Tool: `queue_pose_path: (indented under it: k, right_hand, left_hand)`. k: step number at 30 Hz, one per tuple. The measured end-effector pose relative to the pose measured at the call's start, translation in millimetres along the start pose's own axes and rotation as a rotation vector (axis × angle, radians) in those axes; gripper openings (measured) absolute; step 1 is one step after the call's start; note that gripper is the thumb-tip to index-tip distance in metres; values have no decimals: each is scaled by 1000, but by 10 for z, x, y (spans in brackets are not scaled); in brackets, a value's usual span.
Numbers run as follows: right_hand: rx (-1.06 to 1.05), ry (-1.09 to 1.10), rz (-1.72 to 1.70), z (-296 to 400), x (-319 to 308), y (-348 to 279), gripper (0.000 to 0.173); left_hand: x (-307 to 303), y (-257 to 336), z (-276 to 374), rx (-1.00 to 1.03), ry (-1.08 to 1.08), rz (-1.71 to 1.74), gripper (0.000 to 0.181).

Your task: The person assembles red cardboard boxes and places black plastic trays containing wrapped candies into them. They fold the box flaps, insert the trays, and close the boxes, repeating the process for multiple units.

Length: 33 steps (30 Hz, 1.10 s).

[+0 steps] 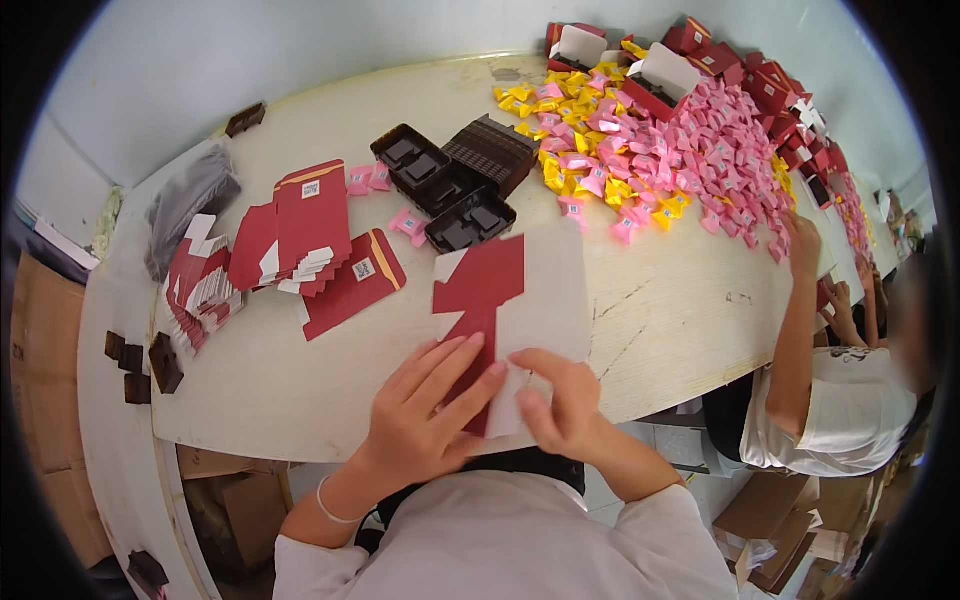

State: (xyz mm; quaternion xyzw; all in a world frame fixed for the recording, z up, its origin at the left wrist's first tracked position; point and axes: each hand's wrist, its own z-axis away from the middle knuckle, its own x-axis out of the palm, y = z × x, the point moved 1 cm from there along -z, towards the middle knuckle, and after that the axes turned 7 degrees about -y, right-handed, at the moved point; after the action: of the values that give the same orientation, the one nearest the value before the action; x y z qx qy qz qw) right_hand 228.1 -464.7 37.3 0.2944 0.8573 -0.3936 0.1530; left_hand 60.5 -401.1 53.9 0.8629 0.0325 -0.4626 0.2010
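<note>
A flat red carton blank (480, 281) with a white inner panel (544, 300) lies on the table in front of me, partly folded over. My left hand (431, 409) rests flat across its red part, fingers spread. On the white side, my right hand (562, 401) touches the panel near the red edge with a bent index finger; its thumb is apart from that finger. Beyond the blank sit dark plastic trays (471, 219) and a nested stack of them (491, 154). Several pink wrapped pieces (407, 225) lie beside the trays.
Left are fanned stacks of red cartons (311, 217) and a dark bagged bundle (196, 199). A big heap of pink and yellow wrapped pieces (675, 142) fills the back right, with open red boxes (660, 82) behind. A co-worker's arm (799, 315) reaches in at right.
</note>
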Motion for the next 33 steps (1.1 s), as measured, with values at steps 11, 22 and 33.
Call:
queue_pose_path:
  k: [11,22,33]
  right_hand:
    - [30,-140,-5,-408,-113,218,30]
    - [68,-221,174,-446,157,159,18]
    - [-27,-243,23,-638,111,41,14]
  left_hand:
    - [-309,-472,-112,-599,-37,722,39]
    - [109,-289,-27,-530,360,602,27]
    - [104,-282,-182,-414,-44,531,86]
